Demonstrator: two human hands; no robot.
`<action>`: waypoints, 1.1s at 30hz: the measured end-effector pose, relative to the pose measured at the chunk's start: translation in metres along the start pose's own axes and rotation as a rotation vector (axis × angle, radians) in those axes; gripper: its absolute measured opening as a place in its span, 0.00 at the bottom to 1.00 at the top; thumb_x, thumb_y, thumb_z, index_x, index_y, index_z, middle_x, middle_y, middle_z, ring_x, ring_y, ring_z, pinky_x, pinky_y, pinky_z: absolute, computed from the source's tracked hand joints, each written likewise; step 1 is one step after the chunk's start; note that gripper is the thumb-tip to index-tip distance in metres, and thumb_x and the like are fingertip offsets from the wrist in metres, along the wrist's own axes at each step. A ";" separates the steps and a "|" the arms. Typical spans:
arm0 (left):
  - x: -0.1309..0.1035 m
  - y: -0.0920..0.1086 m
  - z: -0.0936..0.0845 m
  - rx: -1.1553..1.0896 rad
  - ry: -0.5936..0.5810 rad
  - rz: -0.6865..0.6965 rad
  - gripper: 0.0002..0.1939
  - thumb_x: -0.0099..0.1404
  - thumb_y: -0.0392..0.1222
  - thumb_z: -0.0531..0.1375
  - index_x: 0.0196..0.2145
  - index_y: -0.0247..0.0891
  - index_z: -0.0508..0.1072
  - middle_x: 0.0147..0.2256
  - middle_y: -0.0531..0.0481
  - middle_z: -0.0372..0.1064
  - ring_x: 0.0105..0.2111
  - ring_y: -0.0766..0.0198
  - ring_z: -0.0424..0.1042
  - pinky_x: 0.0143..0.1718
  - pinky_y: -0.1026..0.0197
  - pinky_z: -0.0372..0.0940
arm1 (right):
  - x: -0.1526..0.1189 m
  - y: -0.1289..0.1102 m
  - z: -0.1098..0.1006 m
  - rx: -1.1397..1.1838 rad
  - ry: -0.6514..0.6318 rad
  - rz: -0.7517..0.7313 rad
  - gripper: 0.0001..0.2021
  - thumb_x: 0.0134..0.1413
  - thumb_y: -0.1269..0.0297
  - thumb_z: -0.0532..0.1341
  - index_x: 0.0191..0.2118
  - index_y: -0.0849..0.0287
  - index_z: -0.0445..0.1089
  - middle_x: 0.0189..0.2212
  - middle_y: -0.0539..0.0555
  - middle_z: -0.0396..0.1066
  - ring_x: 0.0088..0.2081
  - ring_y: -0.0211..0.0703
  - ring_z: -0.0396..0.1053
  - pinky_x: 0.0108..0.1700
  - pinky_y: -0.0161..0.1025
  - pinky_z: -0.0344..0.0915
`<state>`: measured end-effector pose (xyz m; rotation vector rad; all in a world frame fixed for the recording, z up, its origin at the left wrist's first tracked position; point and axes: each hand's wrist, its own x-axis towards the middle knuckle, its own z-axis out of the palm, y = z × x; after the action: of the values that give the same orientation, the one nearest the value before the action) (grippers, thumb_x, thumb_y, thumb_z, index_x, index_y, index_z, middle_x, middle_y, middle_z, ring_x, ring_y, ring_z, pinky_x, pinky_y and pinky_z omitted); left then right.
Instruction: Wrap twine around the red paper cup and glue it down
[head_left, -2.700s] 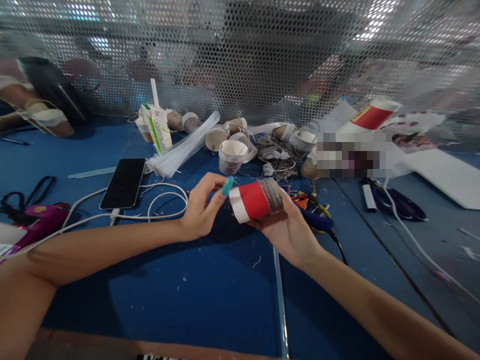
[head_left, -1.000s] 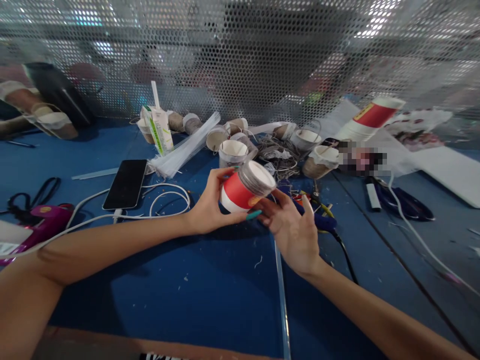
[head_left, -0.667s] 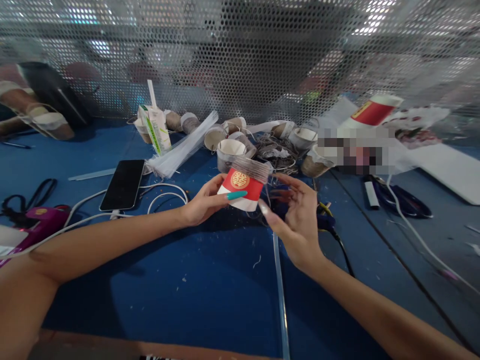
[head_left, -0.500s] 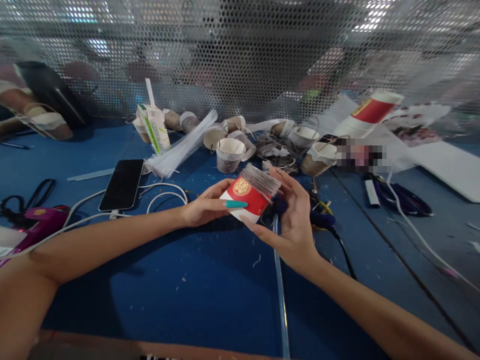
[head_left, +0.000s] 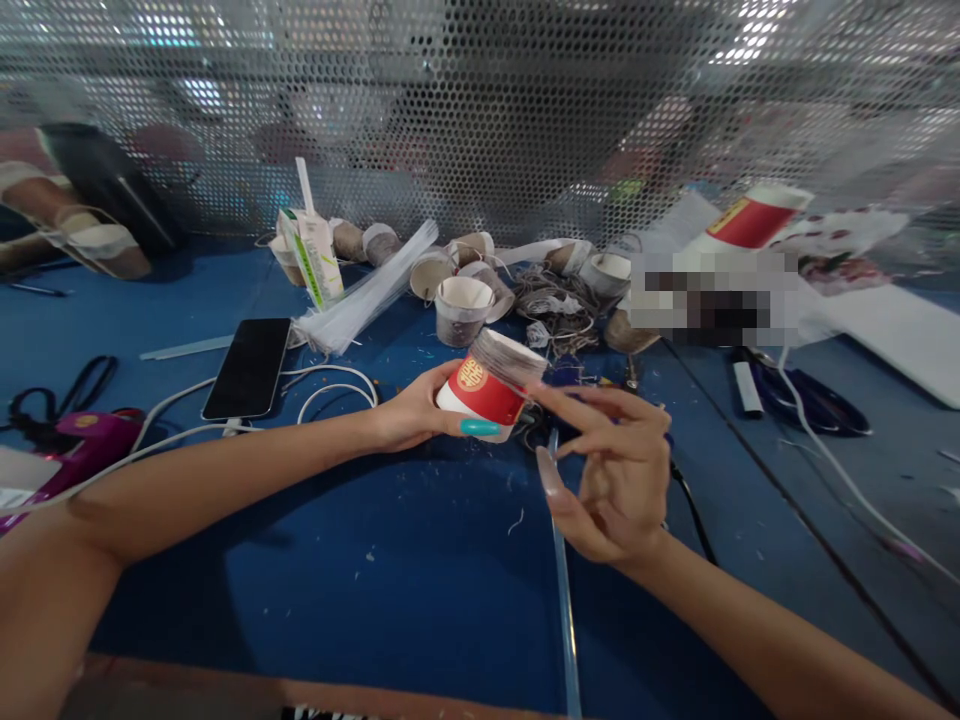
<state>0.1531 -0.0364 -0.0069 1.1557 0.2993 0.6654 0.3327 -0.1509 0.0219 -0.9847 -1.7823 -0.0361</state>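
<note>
A red and white paper cup (head_left: 487, 395), its upper part wrapped in grey twine, is held tilted by my left hand (head_left: 420, 408), the thumb across its lower side. My right hand (head_left: 607, 460) is just right of the cup, fingers curved and apart, the index fingertip near the twine band. Whether a strand runs between those fingers and the cup is too fine to tell. Behind the cup stand a grey twine-covered cup (head_left: 463, 310) and a tangled heap of grey twine (head_left: 555, 305).
A phone (head_left: 247, 368) with a white cable lies left, near a purple tool (head_left: 94, 440). Clear glue sticks (head_left: 367, 290) and a drink carton (head_left: 313, 255) are behind. Scissors (head_left: 810, 395) lie right. A clear stick (head_left: 566, 600) lies in front. A perforated metal screen closes the back.
My right hand has come off the cup and moved right and slightly down, its fingers now spread. The cup has turned more upright in my left hand, its rim now showing.
</note>
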 end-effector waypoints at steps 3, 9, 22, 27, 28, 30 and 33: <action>0.001 0.000 0.002 0.008 -0.004 0.012 0.39 0.38 0.41 0.78 0.49 0.35 0.71 0.46 0.39 0.76 0.45 0.52 0.77 0.50 0.49 0.71 | -0.001 -0.004 -0.002 -0.016 -0.079 -0.033 0.10 0.49 0.67 0.61 0.38 0.47 0.65 0.50 0.47 0.77 0.46 0.58 0.64 0.48 0.59 0.58; 0.002 -0.001 0.002 0.041 0.033 0.045 0.37 0.41 0.36 0.76 0.50 0.35 0.71 0.47 0.39 0.76 0.45 0.53 0.77 0.51 0.48 0.70 | -0.004 -0.001 0.001 -0.060 -0.069 -0.004 0.07 0.55 0.67 0.57 0.40 0.50 0.65 0.48 0.51 0.77 0.46 0.56 0.62 0.46 0.56 0.59; -0.001 -0.003 0.008 0.217 0.267 0.202 0.36 0.39 0.35 0.76 0.43 0.38 0.63 0.40 0.51 0.71 0.39 0.62 0.73 0.43 0.57 0.70 | 0.006 -0.003 -0.001 -0.208 -0.273 -0.093 0.06 0.58 0.68 0.53 0.42 0.55 0.60 0.49 0.56 0.74 0.46 0.53 0.59 0.46 0.53 0.59; -0.003 -0.002 0.010 0.335 0.296 0.223 0.36 0.42 0.43 0.76 0.44 0.38 0.62 0.41 0.49 0.70 0.41 0.60 0.72 0.45 0.54 0.70 | 0.004 -0.003 -0.001 -0.214 -0.276 -0.065 0.05 0.60 0.68 0.51 0.42 0.55 0.57 0.50 0.58 0.73 0.48 0.54 0.58 0.47 0.54 0.57; -0.003 -0.003 0.009 0.375 0.301 0.224 0.36 0.42 0.45 0.76 0.44 0.38 0.62 0.42 0.48 0.70 0.41 0.59 0.72 0.45 0.53 0.70 | 0.004 -0.003 -0.001 -0.214 -0.276 -0.076 0.05 0.60 0.68 0.51 0.42 0.55 0.57 0.49 0.57 0.74 0.49 0.55 0.58 0.47 0.54 0.57; -0.003 -0.004 0.007 0.495 0.345 0.235 0.38 0.42 0.48 0.76 0.46 0.37 0.62 0.43 0.45 0.70 0.43 0.57 0.72 0.45 0.51 0.70 | 0.005 -0.002 -0.001 -0.214 -0.292 -0.112 0.05 0.58 0.69 0.52 0.41 0.54 0.57 0.47 0.56 0.74 0.50 0.56 0.58 0.47 0.54 0.56; -0.004 -0.007 0.004 0.721 0.430 0.296 0.41 0.41 0.50 0.77 0.47 0.36 0.63 0.44 0.43 0.69 0.45 0.54 0.71 0.47 0.49 0.69 | 0.005 -0.002 0.000 -0.236 -0.333 -0.135 0.08 0.56 0.69 0.54 0.42 0.54 0.58 0.46 0.55 0.75 0.50 0.56 0.58 0.46 0.54 0.56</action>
<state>0.1540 -0.0436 -0.0120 1.7582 0.7863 1.1202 0.3312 -0.1491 0.0268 -1.0822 -2.1870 -0.1796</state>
